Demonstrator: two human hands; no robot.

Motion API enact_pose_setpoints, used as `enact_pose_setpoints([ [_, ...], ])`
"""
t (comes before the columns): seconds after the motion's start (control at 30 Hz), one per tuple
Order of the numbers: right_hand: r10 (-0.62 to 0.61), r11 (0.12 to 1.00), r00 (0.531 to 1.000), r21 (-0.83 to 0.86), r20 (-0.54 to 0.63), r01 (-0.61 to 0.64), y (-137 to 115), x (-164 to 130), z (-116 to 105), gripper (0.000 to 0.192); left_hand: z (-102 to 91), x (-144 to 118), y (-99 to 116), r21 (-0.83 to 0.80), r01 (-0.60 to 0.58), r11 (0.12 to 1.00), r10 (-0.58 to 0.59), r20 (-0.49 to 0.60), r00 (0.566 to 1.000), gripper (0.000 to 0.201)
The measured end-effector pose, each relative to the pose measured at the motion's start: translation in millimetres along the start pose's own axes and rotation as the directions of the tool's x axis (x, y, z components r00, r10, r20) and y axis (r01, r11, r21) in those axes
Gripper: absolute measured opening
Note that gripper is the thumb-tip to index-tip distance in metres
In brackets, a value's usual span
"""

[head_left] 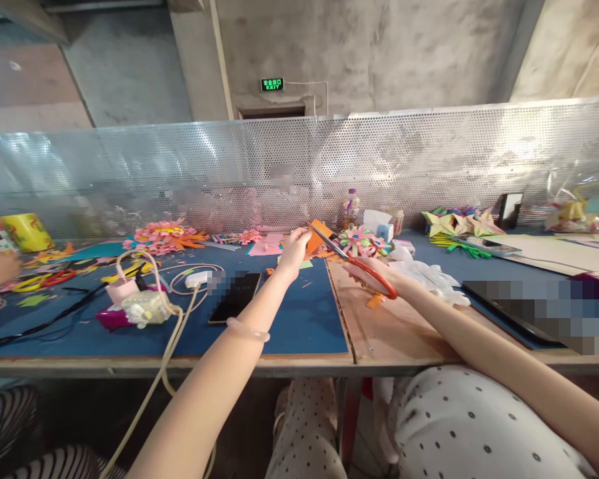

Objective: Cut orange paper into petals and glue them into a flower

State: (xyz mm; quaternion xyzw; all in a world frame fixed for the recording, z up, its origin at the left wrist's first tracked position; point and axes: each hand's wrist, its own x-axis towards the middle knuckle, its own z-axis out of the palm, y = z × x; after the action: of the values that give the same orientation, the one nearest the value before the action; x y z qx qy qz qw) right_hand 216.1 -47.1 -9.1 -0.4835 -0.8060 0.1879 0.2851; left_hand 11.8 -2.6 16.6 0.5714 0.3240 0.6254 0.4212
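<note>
Our left hand pinches orange paper above the blue mat, while our right hand is closed through the red loops of the scissors, blades seemingly open at the sheet. The paper looks light and floppy, so we hold it near the cut.
</note>
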Motion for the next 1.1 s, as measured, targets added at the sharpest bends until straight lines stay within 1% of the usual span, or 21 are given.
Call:
enact_pose_setpoints([
  [0.2,-0.052,0.996,0.999,-0.069,-0.011,0.051,1.5,1.3,-0.6,0.046,1.5,0.1,-0.1,-0.037,0.027,0.999,-0.026,0.029,0.999,0.006],
  [0.33,-0.065,0.993,0.997,-0.103,-0.031,0.062,2.2,1.4,-1.2,0.045,2.5,-0.7,0.3,-0.064,0.057,0.996,-0.053,0.052,0.997,0.004],
  [0.47,-0.094,0.988,0.995,-0.129,-0.022,0.091,1.8,2.4,-1.6,0.046,2.4,-0.1,-1.4,-0.081,0.058,0.995,-0.052,0.068,0.996,0.004],
  [0.6,-0.050,0.993,0.998,-0.112,-0.029,0.047,-0.2,2.6,-1.6,0.047,2.5,0.4,-1.5,-0.086,0.058,0.995,-0.052,0.074,0.996,0.004],
  [0.8,-0.096,0.987,0.995,-0.129,-0.021,0.093,-1.5,2.3,-1.7,0.049,3.2,-0.7,0.0,-0.084,0.063,0.995,-0.056,0.079,0.995,0.005],
  [0.93,-0.053,0.991,0.998,-0.124,-0.018,0.051,-2.7,0.8,-2.0,0.051,4.2,-2.5,1.4,-0.095,0.073,0.993,-0.064,0.098,0.993,0.005],
  [1.1,-0.044,0.989,0.999,-0.146,-0.024,0.040,-7.7,-1.9,-3.3,0.051,4.7,-3.9,3.5,-0.093,0.086,0.992,-0.077,0.100,0.992,0.004],
])
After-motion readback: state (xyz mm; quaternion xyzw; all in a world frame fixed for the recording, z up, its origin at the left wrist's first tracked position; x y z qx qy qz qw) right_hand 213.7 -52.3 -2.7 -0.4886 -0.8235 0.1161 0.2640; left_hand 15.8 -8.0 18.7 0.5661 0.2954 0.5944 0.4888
